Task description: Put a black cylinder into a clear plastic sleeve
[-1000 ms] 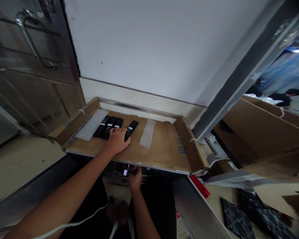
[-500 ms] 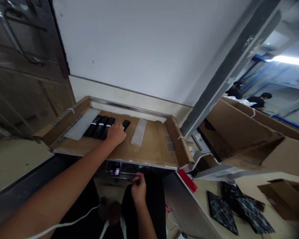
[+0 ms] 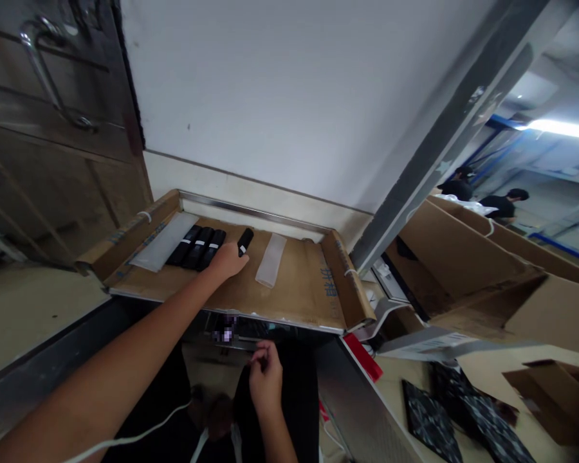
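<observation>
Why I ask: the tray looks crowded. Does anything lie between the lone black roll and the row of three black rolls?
Only the left hand, resting on the cardboard tray in that gap, its fingers at the near end of the lone black roll. Nothing else shows between it and the row of three black rolls.

It is dim in here. A tube lamp (image 3: 560,128) far off on the right flares white, and the pale wall (image 3: 280,96) catches a soft, flat glow. The cardboard-lined worktop (image 3: 299,296) sits in dull brown light, so the black rolls (image 3: 197,245) lose their detail. Under it the right hand (image 3: 265,379) is in deep shadow. Straight edges bow toward the corners, and the near forearm (image 3: 101,386) looks soft.
</observation>
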### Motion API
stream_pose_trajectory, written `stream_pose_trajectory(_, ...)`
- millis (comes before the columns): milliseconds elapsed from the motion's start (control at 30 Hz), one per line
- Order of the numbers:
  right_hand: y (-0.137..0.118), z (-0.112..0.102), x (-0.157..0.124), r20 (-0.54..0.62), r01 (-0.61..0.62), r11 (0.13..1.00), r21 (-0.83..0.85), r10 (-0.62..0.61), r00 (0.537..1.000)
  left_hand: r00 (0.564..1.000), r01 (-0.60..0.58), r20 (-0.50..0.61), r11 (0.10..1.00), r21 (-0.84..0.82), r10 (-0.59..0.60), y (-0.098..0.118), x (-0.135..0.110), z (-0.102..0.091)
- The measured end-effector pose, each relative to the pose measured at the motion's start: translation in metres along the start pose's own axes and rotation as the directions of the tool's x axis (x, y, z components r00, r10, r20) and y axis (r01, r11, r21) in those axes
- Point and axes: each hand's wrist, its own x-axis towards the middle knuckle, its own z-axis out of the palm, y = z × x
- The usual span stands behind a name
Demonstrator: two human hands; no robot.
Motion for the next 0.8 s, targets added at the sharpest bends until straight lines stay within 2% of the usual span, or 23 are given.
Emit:
stream_pose_trajectory(67,-0.028,-0.012,0.003,0.067,-0.017,0.991,0.132,0.009,0.998,1.0,0.01,0.009,0.967,-0.254,-0.008,0.001,-0.007,-0.003)
stream_pose_trajectory(100,-0.043,-0.018,0.009,0.064,-0.008,0.983,0.182,-0.004,0.998,0.999,0.012,0.033,0.915,-0.402,0.002,0.003,-0.012,-0.004)
stream_pose_trajectory(167,-0.075,-0.03,0.032,0.0,0.028,0.973,0.23,-0.028,1.0,0.992,0.039,0.114,0.74,-0.671,0.051,0.012,-0.024,-0.004)
stream_pose_trajectory(233,-0.102,-0.037,0.066,-0.038,0.03,0.97,0.243,-0.021,0.999,0.973,0.123,0.208,0.537,-0.834,0.1,0.027,-0.036,0.0)
stream_pose_trajectory(300,-0.122,-0.039,0.102,0.087,-0.017,0.967,0.254,-0.006,0.996,0.958,0.191,0.257,0.387,-0.902,0.128,0.043,-0.046,0.003)
stream_pose_trajectory(333,-0.129,-0.038,0.117,0.19,-0.066,0.964,0.256,0.017,0.982,0.958,0.187,0.25,0.356,-0.916,0.14,0.05,-0.048,0.005)
stream_pose_trajectory(400,-0.133,-0.035,0.14,0.316,-0.162,0.951,0.263,0.074,0.946,0.958,0.119,0.211,0.403,-0.908,0.193,0.061,-0.049,0.005)
stream_pose_trajectory(467,-0.128,-0.033,0.151,0.337,-0.204,0.937,0.283,0.102,0.936,0.938,-0.001,0.179,0.518,-0.856,0.298,0.064,-0.045,0.004)
stream_pose_trajectory(567,-0.109,-0.037,0.157,0.25,-0.169,0.927,0.335,0.086,0.965,0.909,-0.221,0.093,0.657,-0.72,0.407,0.052,-0.036,0.003)
stream_pose_trajectory(667,-0.092,-0.043,0.161,0.121,-0.145,0.911,0.385,0.106,0.987,0.872,-0.447,-0.022,0.778,-0.442,0.488,0.03,-0.032,0.01)
stream_pose_trajectory(733,-0.087,-0.045,0.165,0.093,-0.147,0.902,0.407,0.119,0.988,0.823,-0.547,-0.007,0.789,-0.28,0.568,0.017,-0.033,0.018)
stream_pose_trajectory(800,-0.086,-0.044,0.167,0.105,-0.143,0.909,0.392,0.11,0.988,0.803,-0.581,0.021,0.789,-0.203,0.596,0.01,-0.036,0.028)
